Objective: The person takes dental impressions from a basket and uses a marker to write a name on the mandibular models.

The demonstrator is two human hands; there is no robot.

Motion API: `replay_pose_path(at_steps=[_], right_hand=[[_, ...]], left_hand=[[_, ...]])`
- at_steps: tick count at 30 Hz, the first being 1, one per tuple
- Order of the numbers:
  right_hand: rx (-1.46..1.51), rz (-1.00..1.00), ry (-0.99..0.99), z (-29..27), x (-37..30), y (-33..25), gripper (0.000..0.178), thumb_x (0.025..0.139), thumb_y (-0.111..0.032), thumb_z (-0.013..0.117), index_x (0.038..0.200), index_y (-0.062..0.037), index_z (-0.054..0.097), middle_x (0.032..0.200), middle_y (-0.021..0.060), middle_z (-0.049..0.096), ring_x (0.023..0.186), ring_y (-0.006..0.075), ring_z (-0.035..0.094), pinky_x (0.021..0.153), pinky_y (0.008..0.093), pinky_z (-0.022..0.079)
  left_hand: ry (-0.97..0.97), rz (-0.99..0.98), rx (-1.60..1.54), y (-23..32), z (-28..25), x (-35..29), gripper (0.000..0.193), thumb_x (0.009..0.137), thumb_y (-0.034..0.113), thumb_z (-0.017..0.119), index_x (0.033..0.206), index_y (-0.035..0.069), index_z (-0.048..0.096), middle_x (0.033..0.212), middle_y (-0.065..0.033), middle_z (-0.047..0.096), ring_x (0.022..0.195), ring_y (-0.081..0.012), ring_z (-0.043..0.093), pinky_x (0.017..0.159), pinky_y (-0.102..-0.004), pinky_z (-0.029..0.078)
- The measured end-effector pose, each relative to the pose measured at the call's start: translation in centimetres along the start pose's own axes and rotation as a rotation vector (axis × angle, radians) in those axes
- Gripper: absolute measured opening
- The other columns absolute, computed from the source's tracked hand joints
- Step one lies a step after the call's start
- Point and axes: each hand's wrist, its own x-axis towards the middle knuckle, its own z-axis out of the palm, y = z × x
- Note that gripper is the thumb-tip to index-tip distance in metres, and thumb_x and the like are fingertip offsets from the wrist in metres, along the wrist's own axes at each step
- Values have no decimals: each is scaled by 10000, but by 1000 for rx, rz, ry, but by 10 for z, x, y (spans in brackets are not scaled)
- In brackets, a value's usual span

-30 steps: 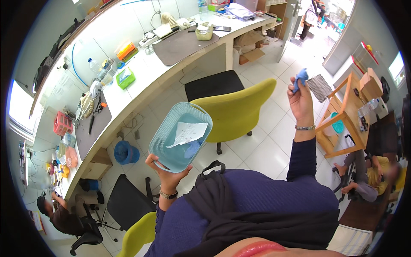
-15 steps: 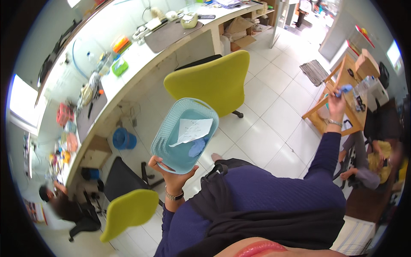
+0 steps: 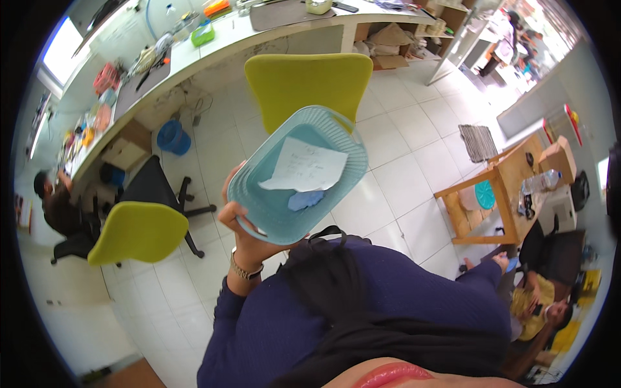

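My left hand (image 3: 240, 236) grips the near left rim of a light blue plastic basket (image 3: 284, 223) with perforated sides, its fingers outside the wall and its thumb near the handle slot. The basket tilts toward me. A white sheet of paper (image 3: 307, 165) with handwriting lies inside, and below it a crumpled blue piece (image 3: 305, 200), like thin cloth or a glove. Low at my right side, my right hand (image 3: 501, 260) is small and partly hidden; its fingers close on a similar blue crumpled piece (image 3: 512, 265).
A green chair (image 3: 307, 84) stands ahead, another green chair (image 3: 139, 233) to the left. A long white counter (image 3: 226, 29) with tools curves behind them, a blue bin (image 3: 173, 137) beneath. At right are a wooden table (image 3: 508, 187) and a seated person (image 3: 537, 304); another person (image 3: 58, 200) sits far left.
My right hand has dropped from beside the wooden table down to my right side with the blue piece. The basket has moved up and right in view as my view turned.
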Motion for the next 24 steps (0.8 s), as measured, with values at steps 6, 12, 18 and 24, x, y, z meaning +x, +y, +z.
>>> replay_pose_path(at_steps=[6,12,18,24], right_hand=[[721,395,31,-17,48,59,348,903,-299,533,986,27,623,888,186,664,744,309,657,635,406,520],[981,488,120,-36,117,101,324,902,-279,538,987,24,619,892,177,664,741,298,658,623,392,520],[1088,536,198,-56,147,156,301,901,-259,542,988,20,615,896,168,664,738,288,659,612,378,520],[1144,573,242,-73,152,213,278,900,-239,546,989,16,611,900,159,664,736,277,660,600,364,520]], left_hand=[[12,138,-48,44,103,6,938,521,294,913,1124,256,196,1341,-275,270,1265,-387,385,971,-456,477],[-46,134,-74,84,190,-2,955,500,278,924,1115,262,194,1334,-307,278,1253,-393,399,948,-440,483],[-84,216,-185,119,242,-21,944,505,295,912,1122,253,199,1353,-243,272,1286,-355,348,1013,-431,413],[-91,161,-239,158,254,-67,928,520,269,909,1114,240,196,1353,-255,256,1262,-363,389,964,-412,476]])
